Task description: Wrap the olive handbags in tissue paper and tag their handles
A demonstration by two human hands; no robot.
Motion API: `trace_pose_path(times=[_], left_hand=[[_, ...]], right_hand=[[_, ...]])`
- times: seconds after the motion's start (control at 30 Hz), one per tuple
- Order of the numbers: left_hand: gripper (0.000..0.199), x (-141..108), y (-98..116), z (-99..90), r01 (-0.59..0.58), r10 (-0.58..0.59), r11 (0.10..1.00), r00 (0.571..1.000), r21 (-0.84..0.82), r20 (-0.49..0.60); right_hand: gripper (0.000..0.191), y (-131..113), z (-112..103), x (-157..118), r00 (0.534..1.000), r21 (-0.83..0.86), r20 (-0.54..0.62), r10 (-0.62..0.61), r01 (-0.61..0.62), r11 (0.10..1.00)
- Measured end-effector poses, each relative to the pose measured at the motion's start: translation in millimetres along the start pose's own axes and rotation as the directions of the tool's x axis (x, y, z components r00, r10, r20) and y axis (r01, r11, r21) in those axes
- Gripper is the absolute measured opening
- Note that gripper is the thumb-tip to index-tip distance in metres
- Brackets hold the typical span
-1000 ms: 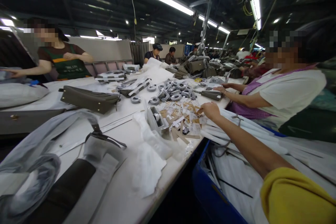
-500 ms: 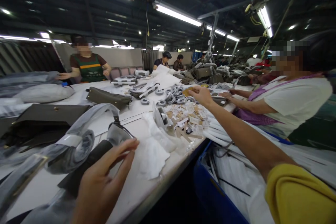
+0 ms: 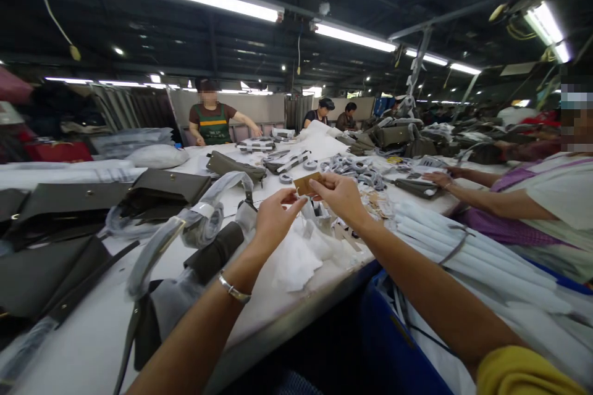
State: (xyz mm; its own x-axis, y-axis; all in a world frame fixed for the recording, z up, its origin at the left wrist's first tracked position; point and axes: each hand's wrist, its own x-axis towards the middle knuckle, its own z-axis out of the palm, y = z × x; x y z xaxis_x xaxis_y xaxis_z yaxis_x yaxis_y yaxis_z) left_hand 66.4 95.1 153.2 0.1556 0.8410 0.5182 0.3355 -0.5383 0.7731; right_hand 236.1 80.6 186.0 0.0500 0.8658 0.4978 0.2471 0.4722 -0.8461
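Note:
A small brown hang tag (image 3: 306, 184) is held up over the table, pinched at its right end between the thumb and fingers of my right hand (image 3: 341, 199). At the tag's lower left, the thumb and fingertips of my left hand (image 3: 277, 215) close on what looks like its thin white string; the fingertips partly hide it. Below my hands lies crumpled white wrapping (image 3: 296, 262). Loose tags and paper pieces (image 3: 377, 203) are scattered beyond my right hand. Left of my left forearm, a dark olive handbag (image 3: 217, 253) lies with its strap (image 3: 204, 225) wrapped in clear film.
More olive handbags (image 3: 69, 207) lie on the white table (image 3: 104, 327) at left. Rolled wrapped straps (image 3: 356, 168) sit behind the tags. A blue bin (image 3: 398, 336) with white foam strips (image 3: 467, 247) stands at right. Co-workers (image 3: 210, 120) are across the table; another person (image 3: 523, 197) works at right.
My right hand has brought the hang tag back toward me, and my left hand has risen from the near table edge to meet it. The view has turned left.

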Motion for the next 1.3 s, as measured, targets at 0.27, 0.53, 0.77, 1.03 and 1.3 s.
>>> trace_pose_path(times=[0.27, 0.53, 0.77, 1.03, 1.3], left_hand=[[0.027, -42, 0, -51.1, 0.106, -0.102, 0.986, 0.994, -0.130, 0.039], [0.020, -70, 27, -81.9, 0.268, -0.213, 0.616, 0.962, -0.741, 0.171], [0.019, -89, 38, -91.4, 0.352, -0.269, 0.605, 0.935, -0.714, 0.233], [0.023, -113, 49, -112.2, 0.365, -0.317, 0.659, 0.928, -0.658, 0.198], [0.029, -134, 33, -202.2, 0.158, -0.144, 0.987, 0.946, 0.027, -0.289]], right_hand=[[0.056, 10, 27, -37, 0.990, 0.151, 0.001, 0.139, -0.138, 0.979], [0.048, 36, 63, -87, 0.869, 0.340, 0.287, 0.403, -0.486, 0.805], [0.045, 27, 82, -118, 0.960, 0.120, 0.274, 0.062, -0.098, 0.988], [0.028, 4, 128, -143, 0.907, 0.508, 0.420, 0.028, -0.261, 0.821], [0.024, -4, 140, -111, 0.907, 0.253, 0.404, 0.122, -0.238, 0.938]])
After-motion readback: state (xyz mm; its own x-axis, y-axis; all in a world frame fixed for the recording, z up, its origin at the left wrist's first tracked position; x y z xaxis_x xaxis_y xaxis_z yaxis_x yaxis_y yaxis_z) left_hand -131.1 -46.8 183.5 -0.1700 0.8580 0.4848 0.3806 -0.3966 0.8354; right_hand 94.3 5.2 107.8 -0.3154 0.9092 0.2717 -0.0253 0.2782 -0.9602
